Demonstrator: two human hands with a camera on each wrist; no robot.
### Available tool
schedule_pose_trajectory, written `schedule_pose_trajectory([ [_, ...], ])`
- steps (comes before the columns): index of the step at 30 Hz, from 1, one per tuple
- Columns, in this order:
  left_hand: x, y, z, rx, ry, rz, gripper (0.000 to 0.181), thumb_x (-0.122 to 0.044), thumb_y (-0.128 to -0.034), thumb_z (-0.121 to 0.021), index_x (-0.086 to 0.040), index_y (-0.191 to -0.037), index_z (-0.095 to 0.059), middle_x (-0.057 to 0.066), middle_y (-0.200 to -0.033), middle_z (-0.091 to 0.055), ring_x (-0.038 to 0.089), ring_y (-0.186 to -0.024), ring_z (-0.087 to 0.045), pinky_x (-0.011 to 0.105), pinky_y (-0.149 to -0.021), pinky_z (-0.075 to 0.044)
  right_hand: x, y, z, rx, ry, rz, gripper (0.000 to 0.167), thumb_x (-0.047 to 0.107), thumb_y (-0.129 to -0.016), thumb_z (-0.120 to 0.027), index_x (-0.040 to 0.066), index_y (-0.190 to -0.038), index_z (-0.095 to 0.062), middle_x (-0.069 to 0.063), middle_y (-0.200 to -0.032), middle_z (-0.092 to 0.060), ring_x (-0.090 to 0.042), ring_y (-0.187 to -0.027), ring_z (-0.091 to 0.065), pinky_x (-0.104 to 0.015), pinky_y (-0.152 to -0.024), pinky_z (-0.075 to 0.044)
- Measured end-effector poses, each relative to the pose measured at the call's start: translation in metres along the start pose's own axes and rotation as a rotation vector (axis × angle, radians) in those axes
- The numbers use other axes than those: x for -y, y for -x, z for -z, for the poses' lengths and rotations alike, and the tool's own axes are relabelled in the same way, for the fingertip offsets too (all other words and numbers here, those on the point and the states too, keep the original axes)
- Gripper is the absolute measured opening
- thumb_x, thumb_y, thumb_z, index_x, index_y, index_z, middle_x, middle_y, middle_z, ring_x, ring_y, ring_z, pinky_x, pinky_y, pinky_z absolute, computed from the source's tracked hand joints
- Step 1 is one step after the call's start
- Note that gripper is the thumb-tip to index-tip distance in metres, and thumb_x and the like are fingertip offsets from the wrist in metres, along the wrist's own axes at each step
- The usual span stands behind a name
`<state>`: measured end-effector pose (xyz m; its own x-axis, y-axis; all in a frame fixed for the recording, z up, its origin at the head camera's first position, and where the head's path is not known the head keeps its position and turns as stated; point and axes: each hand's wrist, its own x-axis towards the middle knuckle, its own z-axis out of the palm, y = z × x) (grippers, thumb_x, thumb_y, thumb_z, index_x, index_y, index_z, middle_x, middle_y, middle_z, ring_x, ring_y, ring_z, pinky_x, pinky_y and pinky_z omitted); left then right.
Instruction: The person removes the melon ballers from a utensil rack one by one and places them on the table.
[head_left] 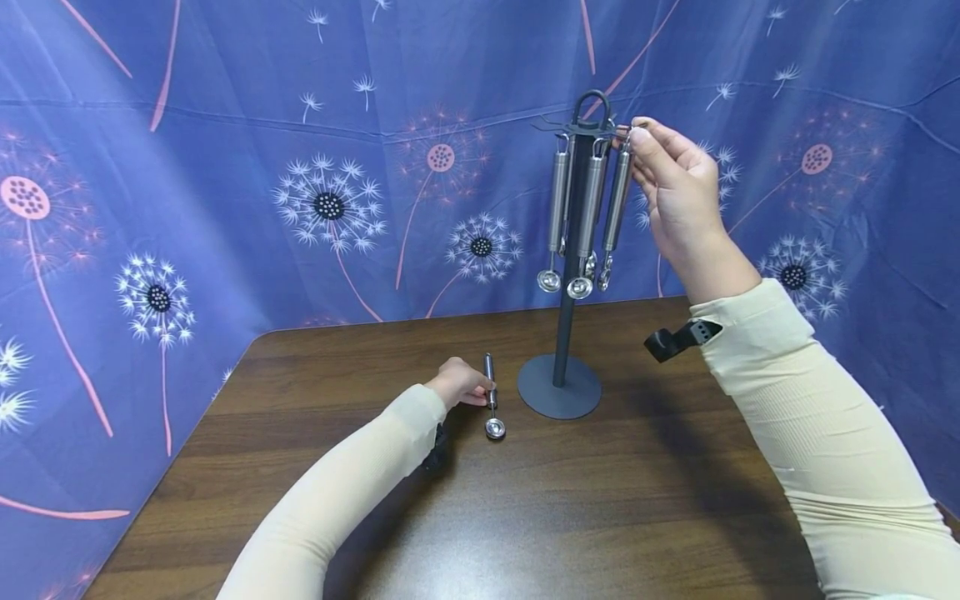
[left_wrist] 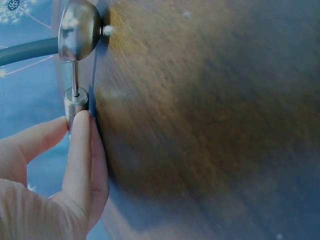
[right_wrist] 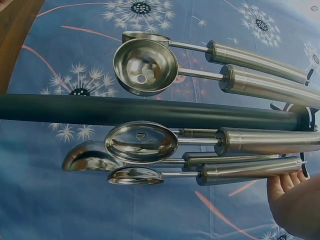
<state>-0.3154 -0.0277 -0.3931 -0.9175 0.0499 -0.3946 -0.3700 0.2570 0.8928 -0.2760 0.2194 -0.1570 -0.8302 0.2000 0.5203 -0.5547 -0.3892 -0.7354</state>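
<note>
My left hand (head_left: 459,383) pinches the handle of a steel melon baller (head_left: 494,428) at the table, thumb on one side and fingers on the other. In the left wrist view its round bowl (left_wrist: 80,30) shows beyond my fingertips. Higher up, my right hand (head_left: 678,187) pinches the top end of another melon baller (head_left: 618,200), beside a hook of the dark metal stand (head_left: 564,333). That one hangs bowl down. Whether its loop sits on the hook is hidden by my fingers. Several more melon ballers (right_wrist: 145,67) hang around the post.
The stand's round base (head_left: 543,396) rests on the brown wooden table (head_left: 525,525), right of the left hand. A loop handle (head_left: 592,100) tops the stand. A blue curtain (head_left: 247,208) with dandelion prints hangs close behind. Black straps (head_left: 678,337) sit at the wrists.
</note>
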Motion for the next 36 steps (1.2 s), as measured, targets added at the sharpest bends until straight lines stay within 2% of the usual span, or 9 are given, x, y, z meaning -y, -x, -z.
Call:
schedule_pose_trajectory([
  [5,-0.001,-0.001,0.002,0.019,-0.005,-0.002,0.016,0.009,-0.0798,-0.07,0.01,-0.091,-0.059,0.011,-0.066,-0.06,0.013,-0.051,-0.06,0.03,-0.071,-0.064,0.001,-0.001,-0.001,-0.01,-0.014,0.0,0.034,0.01,-0.087,-0.073,0.0,-0.118,-0.061,-0.008,-0.107,-0.072,-0.02,-0.112,-0.063,-0.025,-0.102,-0.049],
  [10,0.0,-0.002,0.004,0.038,-0.005,0.003,0.015,0.008,-0.0807,-0.07,0.006,-0.087,-0.057,0.01,-0.065,-0.059,0.012,-0.052,-0.06,0.029,-0.07,-0.064,0.003,0.0,-0.001,-0.006,-0.016,-0.013,0.039,0.009,-0.087,-0.073,-0.001,-0.122,-0.059,-0.007,-0.107,-0.072,-0.021,-0.115,-0.061,-0.025,-0.104,-0.048],
  [14,0.001,-0.003,0.003,0.016,-0.011,0.003,0.017,0.008,-0.0801,-0.072,0.008,-0.091,-0.059,0.011,-0.068,-0.061,0.013,-0.054,-0.061,0.032,-0.074,-0.064,0.003,0.001,0.0,0.0,-0.014,-0.022,0.041,0.01,-0.086,-0.073,-0.001,-0.124,-0.058,-0.008,-0.11,-0.071,-0.022,-0.118,-0.059,-0.026,-0.107,-0.046],
  [18,0.005,-0.011,0.002,-0.003,-0.014,0.001,0.023,0.008,-0.0763,-0.075,0.011,-0.094,-0.061,0.016,-0.074,-0.066,0.018,-0.057,-0.066,0.034,-0.072,-0.064,0.004,0.001,0.0,-0.006,-0.01,-0.03,0.047,0.01,-0.086,-0.074,-0.002,-0.127,-0.056,-0.008,-0.111,-0.07,-0.02,-0.117,-0.06,-0.025,-0.106,-0.047],
  [19,0.008,-0.017,0.002,0.008,-0.006,-0.004,0.024,0.009,-0.0736,-0.077,0.01,-0.091,-0.06,0.017,-0.072,-0.066,0.019,-0.055,-0.066,0.033,-0.066,-0.064,0.004,0.001,0.001,-0.009,-0.015,-0.035,0.048,0.01,-0.085,-0.075,-0.002,-0.128,-0.056,-0.008,-0.11,-0.071,-0.02,-0.115,-0.06,-0.025,-0.106,-0.047],
  [22,0.01,-0.021,0.003,0.017,-0.015,0.0,0.025,0.008,-0.0725,-0.078,0.011,-0.09,-0.061,0.02,-0.074,-0.068,0.022,-0.058,-0.068,0.032,-0.063,-0.064,0.005,0.001,0.001,-0.014,-0.018,-0.038,0.051,0.009,-0.083,-0.076,-0.004,-0.128,-0.056,-0.009,-0.109,-0.071,-0.019,-0.111,-0.063,-0.025,-0.104,-0.048],
  [26,0.004,-0.01,0.004,0.024,-0.036,0.002,0.022,0.006,-0.0775,-0.075,0.012,-0.095,-0.063,0.016,-0.074,-0.068,0.017,-0.057,-0.065,0.033,-0.072,-0.064,0.006,0.0,0.001,-0.018,-0.03,-0.039,0.047,0.008,-0.081,-0.078,-0.004,-0.122,-0.06,-0.011,-0.111,-0.07,-0.019,-0.109,-0.064,-0.025,-0.104,-0.049],
  [30,-0.001,-0.004,0.007,0.071,-0.058,-0.014,0.015,0.004,-0.0819,-0.073,0.01,-0.093,-0.065,0.009,-0.068,-0.064,0.011,-0.055,-0.061,0.031,-0.076,-0.064,0.006,0.0,0.0,-0.014,-0.028,-0.024,0.042,0.006,-0.08,-0.079,-0.004,-0.117,-0.062,-0.012,-0.114,-0.068,-0.019,-0.111,-0.062,-0.026,-0.104,-0.048],
  [36,-0.002,0.0,0.011,0.123,-0.078,-0.022,0.018,0.004,-0.084,-0.071,0.011,-0.098,-0.063,0.007,-0.068,-0.061,0.011,-0.058,-0.059,0.03,-0.079,-0.063,0.004,-0.002,0.0,0.001,-0.024,0.001,0.029,0.003,-0.081,-0.077,-0.002,-0.107,-0.065,-0.009,-0.109,-0.068,-0.017,-0.109,-0.06,-0.028,-0.102,-0.046],
])
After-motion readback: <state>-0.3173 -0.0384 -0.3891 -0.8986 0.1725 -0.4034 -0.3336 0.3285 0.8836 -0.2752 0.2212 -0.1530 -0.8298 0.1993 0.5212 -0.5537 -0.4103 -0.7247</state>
